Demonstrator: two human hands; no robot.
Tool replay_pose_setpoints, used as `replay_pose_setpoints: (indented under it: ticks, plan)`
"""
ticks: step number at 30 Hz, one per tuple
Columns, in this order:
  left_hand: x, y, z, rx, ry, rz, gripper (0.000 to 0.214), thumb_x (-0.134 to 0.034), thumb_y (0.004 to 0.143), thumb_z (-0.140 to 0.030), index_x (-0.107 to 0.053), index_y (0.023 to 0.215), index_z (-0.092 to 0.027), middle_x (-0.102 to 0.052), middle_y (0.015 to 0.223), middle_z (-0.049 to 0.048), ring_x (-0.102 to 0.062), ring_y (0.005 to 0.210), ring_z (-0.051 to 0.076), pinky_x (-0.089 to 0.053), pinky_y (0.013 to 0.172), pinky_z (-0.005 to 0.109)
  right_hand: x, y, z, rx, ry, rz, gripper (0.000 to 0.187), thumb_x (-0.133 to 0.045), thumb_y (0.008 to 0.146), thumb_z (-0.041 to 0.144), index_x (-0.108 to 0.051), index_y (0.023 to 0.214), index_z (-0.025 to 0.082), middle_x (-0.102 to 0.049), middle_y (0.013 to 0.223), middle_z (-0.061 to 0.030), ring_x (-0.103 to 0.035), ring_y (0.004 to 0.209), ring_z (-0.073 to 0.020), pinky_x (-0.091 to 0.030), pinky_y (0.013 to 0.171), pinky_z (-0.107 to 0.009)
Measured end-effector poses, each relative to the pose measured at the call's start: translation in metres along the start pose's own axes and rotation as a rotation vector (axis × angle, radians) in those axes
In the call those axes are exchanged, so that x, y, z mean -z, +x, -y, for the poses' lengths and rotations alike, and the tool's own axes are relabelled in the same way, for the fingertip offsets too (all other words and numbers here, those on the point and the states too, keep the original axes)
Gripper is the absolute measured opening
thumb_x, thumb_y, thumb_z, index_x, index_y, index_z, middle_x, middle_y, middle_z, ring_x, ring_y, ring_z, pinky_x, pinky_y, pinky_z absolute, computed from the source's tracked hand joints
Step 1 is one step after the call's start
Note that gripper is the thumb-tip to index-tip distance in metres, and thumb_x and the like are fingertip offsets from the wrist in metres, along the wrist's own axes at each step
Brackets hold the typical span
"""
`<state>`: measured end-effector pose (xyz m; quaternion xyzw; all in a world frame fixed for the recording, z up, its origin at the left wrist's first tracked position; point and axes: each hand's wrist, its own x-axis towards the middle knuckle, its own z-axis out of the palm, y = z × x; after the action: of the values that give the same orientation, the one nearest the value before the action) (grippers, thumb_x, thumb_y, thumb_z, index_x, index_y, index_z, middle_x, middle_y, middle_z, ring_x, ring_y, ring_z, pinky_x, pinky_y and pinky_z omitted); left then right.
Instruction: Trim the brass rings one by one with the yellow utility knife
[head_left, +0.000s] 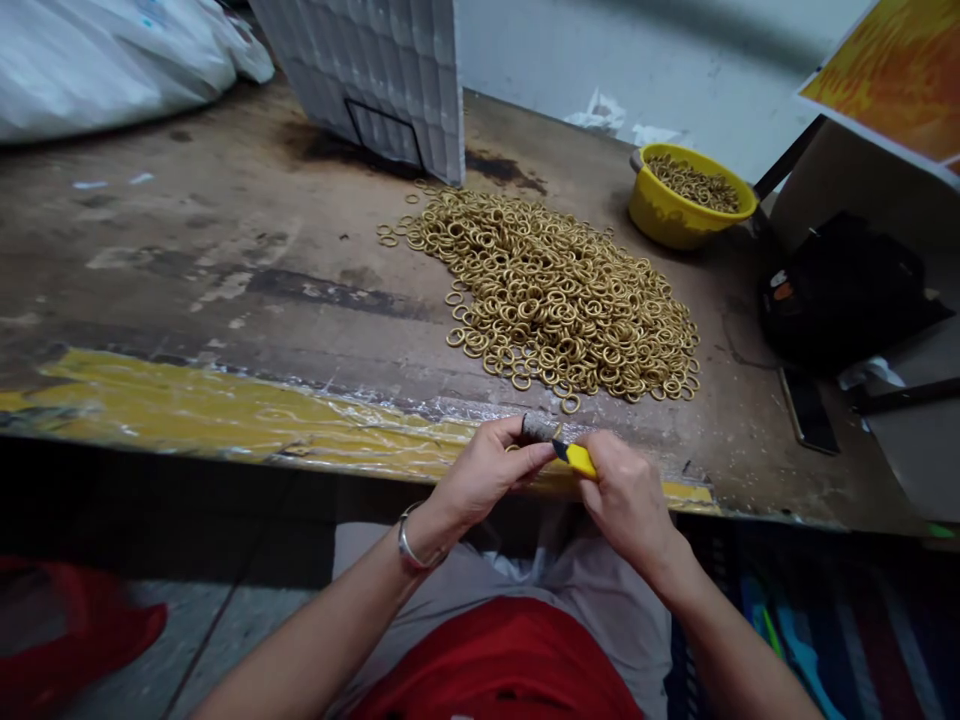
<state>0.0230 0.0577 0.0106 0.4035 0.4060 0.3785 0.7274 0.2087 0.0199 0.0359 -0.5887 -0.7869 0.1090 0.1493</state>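
My right hand (626, 495) is closed round the yellow handle of a knife-like tool (581, 460). Its dark end meets the fingertips of my left hand (491, 465), which is pinched together just past the table edge. A grey wrapping (538, 430) with a dark rim covers what looks like a finger of that hand. Small gold-coloured rings show at these fingers, one by the tool's dark end; their exact hold is partly hidden. Beyond both hands spreads a large heap of gold-coloured rings (570, 295) on the wooden table (172, 270).
At the back right stands a yellow bowl (675, 222) filled with more rings. A phone (808, 410) and a black bag (840, 290) lie to the right. A grey ridged panel (382, 80) stands behind the heap. Yellow tape (225, 410) lines the front edge.
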Motion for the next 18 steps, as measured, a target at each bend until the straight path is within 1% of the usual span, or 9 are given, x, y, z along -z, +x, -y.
replay_pose_setpoints:
  ticks: [3, 7, 8, 10, 11, 12, 13, 15, 18]
  plan:
    - [-0.001, 0.001, -0.002, -0.088, 0.095, 0.025, 0.025, -0.076, 0.074, -0.036, -0.065, 0.076, -0.014, -0.053, 0.063, -0.0030, -0.041, 0.054, 0.008, -0.034, 0.051, 0.021, -0.001, 0.000, 0.006, -0.022, -0.157, 0.042, 0.022, -0.049, 0.080, 0.003, -0.059, 0.089, 0.020, -0.067, 0.088, -0.0059, -0.060, 0.076, -0.0191, -0.037, 0.068, -0.028]
    - [0.001, -0.003, -0.010, -0.231, 0.235, 0.048, 0.012, -0.069, 0.081, -0.027, -0.070, 0.082, -0.015, -0.065, 0.077, 0.0015, -0.053, 0.072, 0.014, -0.044, 0.070, 0.025, -0.003, 0.011, 0.002, -0.007, -0.214, 0.074, 0.024, -0.049, 0.083, 0.002, -0.061, 0.093, 0.020, -0.069, 0.090, -0.0059, -0.063, 0.076, -0.0190, -0.035, 0.066, -0.029]
    - [0.001, -0.006, -0.012, -0.247, 0.265, 0.052, 0.011, -0.069, 0.082, -0.026, -0.070, 0.080, -0.016, -0.065, 0.078, 0.0016, -0.054, 0.074, 0.015, -0.044, 0.073, 0.026, -0.004, 0.016, -0.003, -0.031, -0.230, 0.083, 0.023, -0.050, 0.084, 0.003, -0.061, 0.093, 0.020, -0.070, 0.090, -0.0062, -0.063, 0.075, -0.0191, -0.035, 0.065, -0.029]
    - [0.000, -0.011, -0.015, -0.258, 0.313, 0.095, 0.011, -0.069, 0.083, -0.024, -0.068, 0.074, -0.016, -0.063, 0.077, 0.0017, -0.054, 0.076, 0.016, -0.044, 0.074, 0.026, -0.005, 0.024, -0.016, -0.151, -0.283, 0.079, 0.018, -0.051, 0.088, 0.006, -0.062, 0.092, 0.020, -0.071, 0.086, -0.0072, -0.062, 0.070, -0.0195, -0.032, 0.061, -0.030]
    - [0.000, -0.013, -0.016, -0.248, 0.324, 0.128, 0.013, -0.069, 0.082, -0.024, -0.066, 0.072, -0.017, -0.062, 0.076, 0.0019, -0.054, 0.076, 0.016, -0.044, 0.073, 0.026, -0.006, 0.029, -0.023, -0.229, -0.305, 0.062, 0.016, -0.051, 0.090, 0.008, -0.062, 0.090, 0.019, -0.071, 0.082, -0.0077, -0.061, 0.067, -0.0198, -0.030, 0.059, -0.031]
    - [0.000, -0.014, -0.015, -0.223, 0.318, 0.156, 0.015, -0.070, 0.082, -0.024, -0.065, 0.070, -0.017, -0.060, 0.074, 0.0018, -0.053, 0.074, 0.015, -0.044, 0.071, 0.025, -0.007, 0.033, -0.029, -0.269, -0.302, 0.027, 0.014, -0.051, 0.092, 0.011, -0.062, 0.089, 0.019, -0.071, 0.082, -0.0081, -0.061, 0.068, -0.0203, -0.030, 0.060, -0.031]
    - [0.000, -0.014, -0.012, -0.184, 0.286, 0.165, 0.017, -0.071, 0.082, -0.026, -0.064, 0.070, -0.016, -0.058, 0.072, 0.0011, -0.051, 0.071, 0.014, -0.043, 0.067, 0.024, -0.007, 0.036, -0.034, -0.258, -0.271, -0.008, 0.013, -0.051, 0.094, 0.014, -0.063, 0.091, 0.019, -0.071, 0.085, -0.0083, -0.063, 0.072, -0.0207, -0.032, 0.061, -0.030]
    - [0.001, -0.011, -0.005, -0.078, 0.143, 0.101, 0.025, -0.073, 0.081, -0.037, -0.060, 0.073, -0.016, -0.052, 0.065, -0.0015, -0.043, 0.059, 0.010, -0.037, 0.054, 0.022, -0.010, 0.043, -0.037, -0.184, -0.201, -0.053, 0.011, -0.053, 0.097, 0.021, -0.064, 0.096, 0.019, -0.071, 0.092, -0.0080, -0.064, 0.080, -0.0212, -0.035, 0.065, -0.030]
    - [0.005, -0.003, 0.003, 0.037, -0.087, -0.023, 0.042, -0.075, 0.077, -0.054, -0.056, 0.075, -0.016, -0.048, 0.063, -0.0037, -0.033, 0.049, 0.006, -0.024, 0.042, 0.018, -0.015, 0.053, -0.033, -0.112, -0.178, -0.002, 0.012, -0.057, 0.096, 0.028, -0.065, 0.092, 0.020, -0.068, 0.096, -0.0071, -0.062, 0.079, -0.0197, -0.036, 0.065, -0.029]
